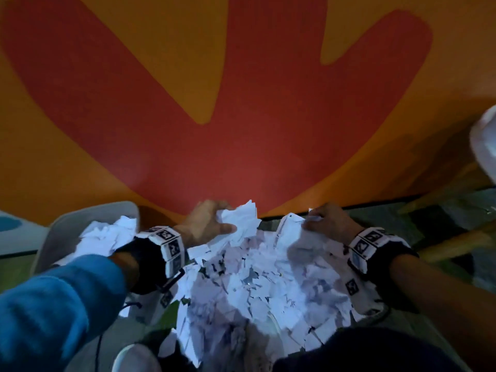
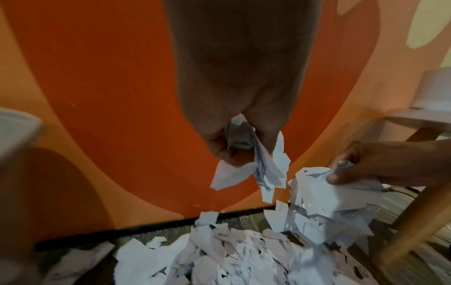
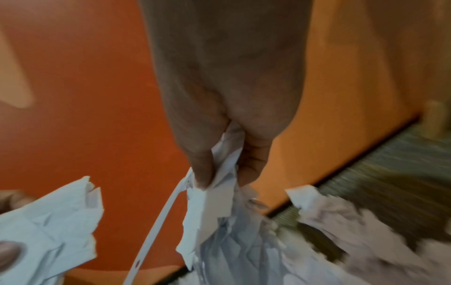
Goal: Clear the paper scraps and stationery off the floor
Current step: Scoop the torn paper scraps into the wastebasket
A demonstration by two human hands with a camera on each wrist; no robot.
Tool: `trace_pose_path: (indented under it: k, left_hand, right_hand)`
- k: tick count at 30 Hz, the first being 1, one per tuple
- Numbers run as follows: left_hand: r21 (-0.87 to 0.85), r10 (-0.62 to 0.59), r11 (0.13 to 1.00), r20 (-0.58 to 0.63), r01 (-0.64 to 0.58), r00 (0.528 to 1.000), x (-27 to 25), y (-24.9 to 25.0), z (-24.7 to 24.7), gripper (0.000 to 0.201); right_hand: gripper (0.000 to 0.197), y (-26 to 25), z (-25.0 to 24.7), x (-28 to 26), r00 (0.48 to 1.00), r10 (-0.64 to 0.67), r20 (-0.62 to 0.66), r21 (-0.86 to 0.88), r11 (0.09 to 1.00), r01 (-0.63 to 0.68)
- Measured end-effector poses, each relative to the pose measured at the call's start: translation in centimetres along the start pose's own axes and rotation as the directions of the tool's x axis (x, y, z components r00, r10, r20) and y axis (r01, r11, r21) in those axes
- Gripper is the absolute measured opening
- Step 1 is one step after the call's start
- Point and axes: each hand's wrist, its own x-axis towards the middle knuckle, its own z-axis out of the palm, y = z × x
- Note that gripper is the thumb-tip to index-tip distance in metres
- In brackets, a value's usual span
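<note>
Two fistfuls are up: my left hand (image 1: 208, 222) clenches a wad of paper scraps (image 2: 258, 169), my right hand (image 1: 328, 220) pinches another bunch above the heap (image 1: 268, 285) on the floor. Loose bits could slip from either grip and scatter, I judge, since the torn pieces are thin, jagged and crumpled. A white bin (image 1: 53, 232) sits just left, already holding scraps.

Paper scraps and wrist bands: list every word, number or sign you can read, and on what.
No readable text.
Paper scraps: dark marks, too blurred to read.
Wrist bands: black-and-white square code markers, no words or numbers.
Scraps gripped by the left hand and the right hand: nothing legible.
</note>
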Motion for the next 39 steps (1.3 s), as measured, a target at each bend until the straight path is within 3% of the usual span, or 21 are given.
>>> trace_pose_path:
  k: [2,6,13,19,22,26,28,31,34,37,39]
  left_hand:
    - [-0.006,-0.009,1.0,-0.028,0.008,1.0,-2.4,-0.5,-3.0,0.051]
    - [-0.05,-0.045,0.998,-0.14,0.038,0.989,-6.9,-2.6,-8.2,0.039]
    - [-0.198,-0.262,0.959,-0.337,0.204,0.904,-12.6,-9.7,-15.2,0.053]
    - [-0.2,-0.416,0.909,-0.384,0.366,0.824,-14.7,-15.3,-18.5,0.063]
    - [-0.216,-0.493,0.869,-0.305,0.445,0.815,-15.1,-17.8,-18.4,0.063]
    - [-0.376,-0.513,0.812,-0.094,0.446,0.853,-15.7,-19.4,-17.8,0.026]
    - [-0.379,-0.472,0.824,-0.048,0.421,0.88,-16.1,-19.8,-17.8,0.024]
    - [-0.413,-0.472,0.805,-0.012,0.426,0.881,-16.3,-20.8,-17.9,0.025]
    - [-0.248,-0.456,0.86,0.015,0.446,0.89,-16.5,-21.6,-18.2,0.04]
    - [-0.011,-0.381,0.924,0.052,0.382,0.923,-16.7,-21.4,-19.2,0.045]
    - [0.119,-0.334,0.937,0.019,0.329,0.942,-16.7,-21.3,-19.9,0.047]
  right_hand:
    - [0.053,-3.1,-0.5,0.3,0.999,-0.044,0.013,0.005,0.999,0.043]
    - [0.016,-9.9,-1.0,1.5,0.998,-0.057,0.009,-0.053,0.997,0.057]
    - [0.023,-23.8,1.9,5.3,0.959,-0.258,0.115,-0.04,0.964,0.264]
    - [0.023,-33.9,10.2,7.5,0.911,-0.357,0.207,0.075,0.934,0.349]
    - [0.017,-36.1,15.5,8.9,0.913,-0.334,0.235,0.111,0.942,0.316]
    - [0.021,-37.1,22.2,10.1,0.932,-0.243,0.271,0.103,0.969,0.223]
    - [0.024,-37.0,25.1,10.5,0.943,-0.184,0.277,0.088,0.982,0.166]
    - [0.045,-36.1,28.8,11.3,0.953,-0.104,0.285,-0.002,0.994,0.11]
    - [0.056,-35.2,30.4,11.6,0.934,-0.091,0.346,-0.155,0.976,0.153]
    - [0.059,-35.0,29.9,11.9,0.912,-0.124,0.391,-0.287,0.925,0.249]
    - [0.071,-35.0,29.0,12.5,0.884,-0.175,0.433,-0.314,0.89,0.33]
